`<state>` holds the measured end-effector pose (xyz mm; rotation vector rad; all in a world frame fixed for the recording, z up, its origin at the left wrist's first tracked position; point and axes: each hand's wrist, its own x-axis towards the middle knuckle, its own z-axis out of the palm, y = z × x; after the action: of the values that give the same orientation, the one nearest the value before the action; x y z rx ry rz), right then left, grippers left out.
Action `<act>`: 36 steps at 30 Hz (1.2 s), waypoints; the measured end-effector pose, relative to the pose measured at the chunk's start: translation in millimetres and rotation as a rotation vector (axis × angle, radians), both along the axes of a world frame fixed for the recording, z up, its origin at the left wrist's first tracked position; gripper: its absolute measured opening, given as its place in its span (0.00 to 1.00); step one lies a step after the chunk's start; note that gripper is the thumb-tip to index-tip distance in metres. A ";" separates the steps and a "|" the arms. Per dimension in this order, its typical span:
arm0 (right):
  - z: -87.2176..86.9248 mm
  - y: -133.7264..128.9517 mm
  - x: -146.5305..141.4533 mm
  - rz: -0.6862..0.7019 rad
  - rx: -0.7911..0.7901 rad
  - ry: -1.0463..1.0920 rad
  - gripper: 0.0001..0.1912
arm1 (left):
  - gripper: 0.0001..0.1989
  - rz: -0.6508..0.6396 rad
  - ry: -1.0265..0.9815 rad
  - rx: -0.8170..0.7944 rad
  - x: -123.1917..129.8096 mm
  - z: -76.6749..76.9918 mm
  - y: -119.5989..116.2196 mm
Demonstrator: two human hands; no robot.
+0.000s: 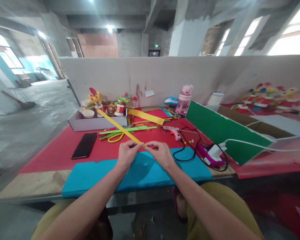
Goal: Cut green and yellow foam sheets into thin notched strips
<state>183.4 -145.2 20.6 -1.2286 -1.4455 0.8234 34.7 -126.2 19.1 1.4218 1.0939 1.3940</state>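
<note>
A long yellow paper strip (117,125) slants from upper left down to my two hands, which meet over the blue mat (145,170). My left hand (128,151) pinches the strip close to its lower end between thumb and fingers. Right beside it, my right hand (160,151) grips the very tip, its fingers closed as well. Past the hands lie green paper strips (140,129), yellow-handled scissors (115,137) and a wider yellow paper piece (147,116). A pink glue gun (172,132) rests to their right.
At left lie a black phone (84,145) and a white box (97,124) holding paper cups and paper-cup figures. A purple power strip (212,156) with cables sits at right before a green-sided box (225,133). Behind stand a pink bottle (184,100) and a grey partition (160,73).
</note>
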 end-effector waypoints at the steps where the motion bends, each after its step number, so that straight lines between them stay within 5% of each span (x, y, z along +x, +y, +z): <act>1: 1.2 -0.3 0.2 -0.010 0.052 -0.041 0.12 | 0.14 -0.007 -0.004 -0.003 0.6 -2.2 0.1; 7: 4.6 -0.8 3.8 0.024 0.123 -0.143 0.14 | 0.13 -0.119 -0.119 -0.034 1.0 -9.3 3.1; 14: 1.5 2.7 10.5 0.143 -0.021 -0.025 0.14 | 0.11 -0.134 -0.235 -0.030 -5.0 -5.2 9.9; 23: 10.9 -6.3 0.3 0.141 -0.063 0.021 0.14 | 0.13 -0.081 -0.155 -0.062 4.4 -10.8 0.6; 31: 4.8 0.1 4.5 0.199 -0.078 0.048 0.15 | 0.14 -0.203 -0.172 -0.075 -3.7 -8.7 6.6; 36: 7.0 -4.1 0.4 0.121 0.081 -0.092 0.11 | 0.17 -0.077 -0.132 -0.135 2.5 -6.4 1.6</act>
<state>183.7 -149.3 27.6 -1.1395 -1.6244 0.7898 37.1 -124.6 12.7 1.2448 1.0177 1.3142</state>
